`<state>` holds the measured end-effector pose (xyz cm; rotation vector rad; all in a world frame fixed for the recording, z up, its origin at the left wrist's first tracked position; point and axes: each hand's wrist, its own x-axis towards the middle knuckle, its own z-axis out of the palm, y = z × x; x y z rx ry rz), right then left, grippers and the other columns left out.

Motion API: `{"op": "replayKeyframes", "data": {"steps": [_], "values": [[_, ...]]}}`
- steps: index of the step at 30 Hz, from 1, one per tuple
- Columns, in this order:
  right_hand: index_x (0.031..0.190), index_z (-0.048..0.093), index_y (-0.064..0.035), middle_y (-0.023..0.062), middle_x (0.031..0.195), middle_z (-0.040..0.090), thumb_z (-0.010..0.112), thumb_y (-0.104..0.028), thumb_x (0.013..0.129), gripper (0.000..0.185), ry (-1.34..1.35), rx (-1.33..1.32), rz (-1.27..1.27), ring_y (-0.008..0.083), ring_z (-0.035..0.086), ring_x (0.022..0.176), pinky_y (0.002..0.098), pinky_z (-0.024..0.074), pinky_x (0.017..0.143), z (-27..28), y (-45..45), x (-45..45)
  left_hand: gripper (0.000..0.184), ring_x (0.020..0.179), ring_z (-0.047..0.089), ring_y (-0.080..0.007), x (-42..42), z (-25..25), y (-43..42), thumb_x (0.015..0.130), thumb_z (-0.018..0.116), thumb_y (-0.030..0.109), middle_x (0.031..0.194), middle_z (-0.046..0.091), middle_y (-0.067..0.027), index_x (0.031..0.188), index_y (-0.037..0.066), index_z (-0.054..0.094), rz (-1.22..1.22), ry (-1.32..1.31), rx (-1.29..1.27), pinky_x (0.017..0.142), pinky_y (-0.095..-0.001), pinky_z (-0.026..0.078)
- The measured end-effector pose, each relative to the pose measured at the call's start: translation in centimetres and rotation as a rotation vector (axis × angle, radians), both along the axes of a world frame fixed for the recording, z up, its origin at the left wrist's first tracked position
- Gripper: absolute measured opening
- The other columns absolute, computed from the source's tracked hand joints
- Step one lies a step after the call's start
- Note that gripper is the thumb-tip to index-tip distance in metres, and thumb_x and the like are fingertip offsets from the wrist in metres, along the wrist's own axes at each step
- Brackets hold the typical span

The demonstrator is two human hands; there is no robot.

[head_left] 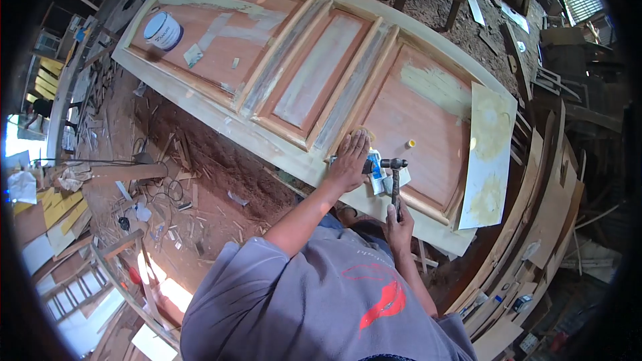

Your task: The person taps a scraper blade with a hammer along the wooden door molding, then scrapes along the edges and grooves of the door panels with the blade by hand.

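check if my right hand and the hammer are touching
Touching. The head view shows the right hand gripping the hammer by its handle, with the thumb against it and no gap between.

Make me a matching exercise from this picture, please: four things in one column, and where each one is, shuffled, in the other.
Things:
1. Hammer
2. White tub
3. Small round yellow item
4. Yellow-blotched white sheet

Places, as seen in the picture:
A. Across the right end of the panelled wooden piece
B. On the leftmost panel
C. In the person's right hand
D. Lying on the rightmost panel

Right pairs: 1-C, 2-B, 3-D, 4-A
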<state>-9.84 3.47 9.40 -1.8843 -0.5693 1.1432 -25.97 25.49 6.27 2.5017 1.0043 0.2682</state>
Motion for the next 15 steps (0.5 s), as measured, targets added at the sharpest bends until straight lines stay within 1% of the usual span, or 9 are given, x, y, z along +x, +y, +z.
{"op": "replayKeyframes", "data": {"steps": [1, 4, 6, 7, 9, 11, 13, 15], "values": [[0.158, 0.058, 0.0026, 0.0038, 0.112, 0.072, 0.072, -0.026, 0.111, 0.057, -0.025, 0.003, 0.021, 0.0101, 0.06, 0.095, 0.0271, 0.0527, 0.085, -0.5, 0.0, 0.0, 0.106, 0.169, 0.019, -0.0429, -0.1, -0.1, -0.2, 0.089, 0.078, 0.033, 0.178, 0.026, -0.0307, 0.169, -0.01, 0.023, 0.015, 0.011, 0.015, 0.14, -0.0565, 0.01], [0.157, 0.058, 0.0044, 0.0069, 0.121, 0.074, 0.072, -0.027, 0.111, 0.057, -0.087, 0.014, 0.053, 0.0118, 0.062, 0.102, 0.0285, 0.0533, 0.092, 0.2, 0.2, -0.1, 0.103, 0.169, 0.019, -0.0432, 0.3, -0.6, 0.0, 0.09, 0.076, 0.035, 0.178, 0.025, -0.0304, 0.169, -0.01, 0.026, 0.023, 0.014, 0.048, 0.139, -0.0571, 0.01], [0.157, 0.057, 0.0049, 0.0117, 0.133, 0.074, 0.07, -0.029, 0.112, 0.058, -0.004, 0.0, -0.017, 0.0143, 0.064, 0.113, 0.0305, 0.0523, 0.1, 0.5, 1.0, -0.8, 0.1, 0.169, 0.019, -0.0435, 0.2, -0.8, -0.1, 0.092, 0.073, 0.036, 0.178, 0.026, -0.0307, 0.168, -0.011, 0.027, 0.031, -0.01, 0.049, 0.139, -0.0575, 0.01], [0.158, 0.057, 0.0049, 0.013, 0.135, 0.073, 0.07, -0.029, 0.112, 0.058, 0.023, -0.066, -0.019, 0.0152, 0.064, 0.116, 0.0311, 0.0515, 0.103, 1.4, 1.3, -1.2, 0.097, 0.169, 0.02, -0.0439, 0.2, -1.1, 0.0, 0.092, 0.071, 0.034, 0.177, 0.026, -0.0313, 0.167, -0.011, 0.029, 0.057, -0.059, 0.05, 0.139, -0.0574, 0.01], [0.158, 0.056, 0.0058, 0.0163, 0.141, 0.072, 0.068, -0.027, 0.112, 0.058, -0.007, -0.105, -0.027, 0.0194, 0.064, 0.127, 0.0334, 0.0485, 0.111, 1.1, 1.2, -1.7, 0.092, 0.168, 0.02, -0.0445, 0.5, -1.8, -0.3, 0.092, 0.068, 0.029, 0.177, 0.027, -0.0324, 0.167, -0.01, 0.031, 0.102, -0.149, 0.038, 0.139, -0.0573, 0.01], [0.159, 0.055, 0.0067, 0.0178, 0.147, 0.07, 0.068, -0.026, 0.112, 0.058, -0.055, -0.049, -0.069, 0.0193, 0.062, 0.133, 0.034, 0.0474, 0.114, -0.8, 0.3, -1.9, 0.09, 0.168, 0.02, -0.0445, 0.4, -1.7, -0.2, 0.094, 0.066, 0.03, 0.176, 0.028, -0.0325, 0.167, -0.01, 0.032, 0.109, -0.139, 0.056, 0.139, -0.0578, 0.01], [0.158, 0.054, 0.0071, 0.0176, 0.147, 0.07, 0.069, -0.026, 0.112, 0.059, -0.091, -0.074, -0.066, 0.0185, 0.062, 0.133, 0.0342, 0.0472, 0.114, 0.2, 0.6, -2.8, 0.087, 0.168, 0.02, -0.0445, 0.4, -2.1, -0.2, 0.096, 0.064, 0.03, 0.176, 0.029, -0.0328, 0.166, -0.011, 0.032, 0.113, -0.117, 0.086, 0.139, -0.0584, 0.009], [0.158, 0.055, 0.0072, 0.0161, 0.145, 0.071, 0.069, -0.026, 0.112, 0.059, -0.119, -0.084, -0.073, 0.0173, 0.062, 0.131, 0.0339, 0.0473, 0.113, 0.6, 0.8, -3.4, 0.082, 0.168, 0.021, -0.0442, 0.3, -2.0, 0.1, 0.098, 0.058, 0.028, 0.175, 0.031, -0.0325, 0.165, -0.012, 0.033, 0.095, -0.142, 0.079, 0.139, -0.0587, 0.009]]}}
